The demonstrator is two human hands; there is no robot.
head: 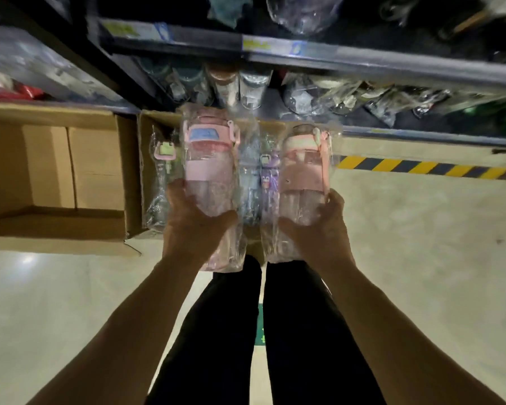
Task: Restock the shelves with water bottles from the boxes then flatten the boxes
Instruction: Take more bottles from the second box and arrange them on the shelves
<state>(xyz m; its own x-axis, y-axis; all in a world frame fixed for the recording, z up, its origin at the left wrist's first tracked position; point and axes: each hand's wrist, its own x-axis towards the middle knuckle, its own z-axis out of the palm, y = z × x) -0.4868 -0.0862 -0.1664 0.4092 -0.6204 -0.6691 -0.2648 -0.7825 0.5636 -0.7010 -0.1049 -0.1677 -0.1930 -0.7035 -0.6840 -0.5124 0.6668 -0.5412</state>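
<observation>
My left hand [193, 226] grips a pink water bottle [209, 168] wrapped in clear plastic, its cap pointing toward the shelves. My right hand [322, 229] grips a second pink wrapped bottle [304, 171] beside it. Both bottles are held above an open cardboard box [143, 159] on the floor. More wrapped bottles lie in that box, one with a green and pink lid [164, 171] and a purple one [266, 176]. The low shelf [421, 133] ahead holds several wrapped bottles and glassware.
A second open cardboard box [56, 171] stands to the left, with nothing visible inside. A higher shelf edge [304, 51] with price tags runs across the top. Yellow-black hazard tape [421, 168] marks the floor at right. My legs in dark trousers [260, 331] stand below.
</observation>
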